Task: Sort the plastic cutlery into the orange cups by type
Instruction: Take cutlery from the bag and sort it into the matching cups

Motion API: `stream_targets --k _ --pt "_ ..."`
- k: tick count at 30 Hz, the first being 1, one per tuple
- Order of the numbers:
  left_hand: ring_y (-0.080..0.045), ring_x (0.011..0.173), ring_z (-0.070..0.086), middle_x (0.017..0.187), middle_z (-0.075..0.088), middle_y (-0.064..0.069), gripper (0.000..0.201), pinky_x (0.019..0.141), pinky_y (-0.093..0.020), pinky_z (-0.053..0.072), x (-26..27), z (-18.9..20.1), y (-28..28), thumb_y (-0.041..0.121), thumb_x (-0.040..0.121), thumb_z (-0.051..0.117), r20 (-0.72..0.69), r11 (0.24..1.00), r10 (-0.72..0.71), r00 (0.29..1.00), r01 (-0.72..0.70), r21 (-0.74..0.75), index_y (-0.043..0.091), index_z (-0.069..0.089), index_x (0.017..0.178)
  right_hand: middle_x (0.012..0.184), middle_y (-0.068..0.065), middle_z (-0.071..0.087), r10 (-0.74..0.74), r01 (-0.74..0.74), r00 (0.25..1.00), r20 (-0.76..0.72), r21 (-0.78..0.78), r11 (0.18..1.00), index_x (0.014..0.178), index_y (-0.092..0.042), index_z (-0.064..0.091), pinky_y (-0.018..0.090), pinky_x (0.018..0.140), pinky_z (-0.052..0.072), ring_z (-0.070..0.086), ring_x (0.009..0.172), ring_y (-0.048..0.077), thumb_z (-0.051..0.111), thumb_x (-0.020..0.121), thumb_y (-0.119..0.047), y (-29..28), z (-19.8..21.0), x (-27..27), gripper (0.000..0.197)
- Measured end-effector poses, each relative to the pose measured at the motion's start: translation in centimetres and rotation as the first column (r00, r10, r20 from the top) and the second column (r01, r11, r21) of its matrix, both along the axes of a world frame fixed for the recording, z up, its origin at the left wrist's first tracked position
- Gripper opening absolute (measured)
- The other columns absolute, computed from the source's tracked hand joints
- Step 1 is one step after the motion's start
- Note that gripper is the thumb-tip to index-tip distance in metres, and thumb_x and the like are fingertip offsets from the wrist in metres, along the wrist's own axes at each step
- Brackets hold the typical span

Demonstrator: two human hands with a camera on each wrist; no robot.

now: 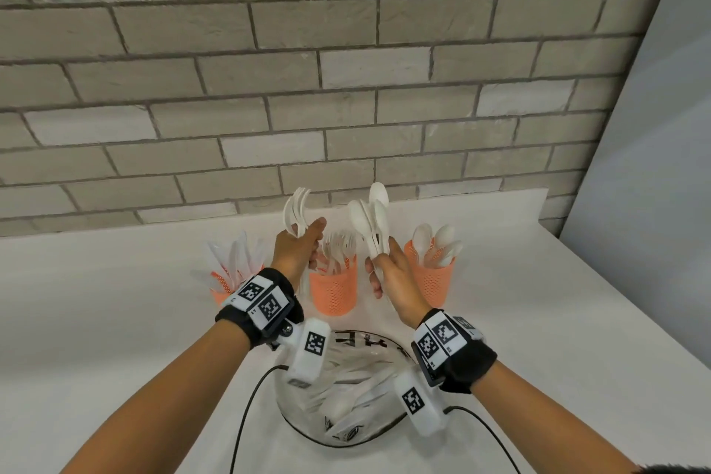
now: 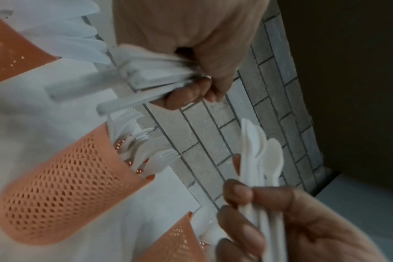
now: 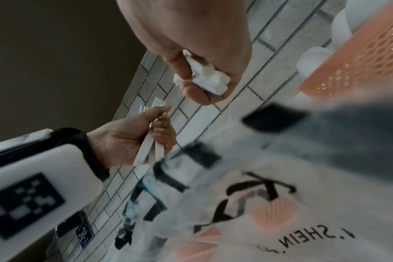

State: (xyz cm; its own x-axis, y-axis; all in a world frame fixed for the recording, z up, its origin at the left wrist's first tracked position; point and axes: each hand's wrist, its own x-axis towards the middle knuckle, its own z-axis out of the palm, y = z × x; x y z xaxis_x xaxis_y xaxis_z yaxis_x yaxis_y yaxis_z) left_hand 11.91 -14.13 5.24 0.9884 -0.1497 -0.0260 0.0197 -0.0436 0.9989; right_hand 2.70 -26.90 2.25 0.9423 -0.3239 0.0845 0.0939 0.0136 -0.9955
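Three orange mesh cups stand in a row near the wall: the left cup holds knives, the middle cup forks, the right cup spoons. My left hand is raised just left of the middle cup and grips a bunch of white forks by the handles, tines up. My right hand grips a bunch of white spoons between the middle and right cups. The left wrist view shows fork handles in my fist. The right wrist view shows spoon handle ends in my fingers.
A clear plastic bag with black print and more white cutlery lies on the white table under my wrists. A grey brick wall rises right behind the cups. Black cables run from both wrist cameras.
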Motion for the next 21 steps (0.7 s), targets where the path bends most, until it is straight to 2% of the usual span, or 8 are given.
stream_targets --k 2,4,7,11,14,16,18,21 --pt "-0.013 0.041 0.041 0.047 0.045 -0.002 0.037 0.047 -0.022 0.04 0.7 0.2 -0.2 0.033 0.086 0.063 0.049 0.999 0.035 0.998 -0.036 0.027 0.01 0.051 0.06 0.064 0.001 0.043 -0.026 0.025 1.0 0.018 0.038 0.999 0.1 -0.022 0.047 0.014 0.037 0.026 0.033 0.039 0.001 0.031 0.094 -0.003 -0.4 0.4 -0.1 0.025" --pt "-0.014 0.045 0.044 0.05 0.048 -0.002 0.038 0.046 -0.02 0.043 1.4 0.5 -0.5 0.034 0.087 0.061 0.055 0.998 0.055 0.997 -0.053 -0.026 0.011 0.049 0.059 0.061 0.0 0.039 -0.058 0.056 0.997 0.043 0.047 0.997 0.094 -0.02 0.047 0.012 0.035 0.025 0.03 0.036 0.0 0.035 0.097 -0.012 -0.7 0.8 0.0 0.015" --pt "-0.007 0.038 0.047 0.038 0.051 0.006 0.038 0.045 -0.02 0.044 2.4 0.9 -1.1 0.034 0.088 0.06 0.047 0.99 0.099 0.994 -0.093 -0.108 0.012 0.05 0.058 0.054 -0.011 0.041 -0.127 0.134 0.983 0.129 -0.049 0.99 0.089 -0.021 0.051 0.01 0.038 0.029 0.036 0.038 -0.001 0.049 0.096 -0.028 -1.2 0.8 0.4 0.01" --pt "-0.005 0.033 0.042 0.035 0.047 0.006 0.041 0.048 -0.022 0.04 3.4 0.9 -2.0 0.035 0.085 0.063 0.071 0.99 0.085 0.994 -0.077 -0.115 0.013 0.046 0.054 0.066 -0.017 0.06 -0.232 0.253 0.948 0.218 -0.077 0.964 0.094 -0.025 0.061 0.009 0.057 0.043 0.056 0.056 -0.007 0.062 0.089 -0.02 -1.8 0.3 1.0 0.007" --pt "-0.005 0.036 0.042 0.039 0.047 0.005 0.042 0.055 -0.021 0.041 3.8 0.5 -2.8 0.037 0.084 0.064 0.086 0.989 0.087 0.992 -0.076 -0.125 0.015 0.046 0.053 0.067 -0.018 0.063 -0.239 0.258 0.947 0.216 -0.066 0.964 0.1 -0.022 0.065 0.006 0.051 0.038 0.053 0.049 -0.008 0.059 0.09 -0.021 -2.2 0.1 1.3 0.012" --pt "-0.003 0.036 0.043 0.045 0.048 0.001 0.044 0.054 -0.016 0.042 4.1 -0.1 -3.3 0.039 0.084 0.063 0.11 0.99 0.106 0.988 -0.095 -0.104 0.013 0.047 0.053 0.05 -0.019 0.057 -0.25 0.269 0.945 0.211 -0.065 0.961 0.087 -0.02 0.065 0.007 0.047 0.035 0.048 0.043 -0.004 0.059 0.09 -0.023 -2.3 0.0 1.6 0.007" --pt "-0.002 0.036 0.044 0.046 0.049 0.001 0.043 0.049 -0.011 0.043 4.5 -0.8 -3.7 0.038 0.084 0.063 0.13 0.987 0.125 0.984 -0.11 -0.116 0.012 0.049 0.054 0.039 -0.017 0.048 -0.273 0.295 0.938 0.215 -0.079 0.952 0.073 -0.02 0.059 0.008 0.047 0.032 0.042 0.039 -0.001 0.061 0.089 -0.023 -2.5 -0.1 1.9 0.017" --pt "-0.001 0.036 0.044 0.05 0.05 -0.001 0.037 0.047 -0.01 0.042 5.0 -1.8 -4.1 0.032 0.085 0.064 0.13 0.984 0.138 0.982 -0.121 -0.132 0.012 0.052 0.057 0.045 -0.02 0.054 -0.28 0.304 0.931 0.233 -0.077 0.949 0.079 -0.018 0.061 0.008 0.053 0.038 0.05 0.047 -0.004 0.06 0.09 -0.021 -2.9 -0.3 2.4 0.011"
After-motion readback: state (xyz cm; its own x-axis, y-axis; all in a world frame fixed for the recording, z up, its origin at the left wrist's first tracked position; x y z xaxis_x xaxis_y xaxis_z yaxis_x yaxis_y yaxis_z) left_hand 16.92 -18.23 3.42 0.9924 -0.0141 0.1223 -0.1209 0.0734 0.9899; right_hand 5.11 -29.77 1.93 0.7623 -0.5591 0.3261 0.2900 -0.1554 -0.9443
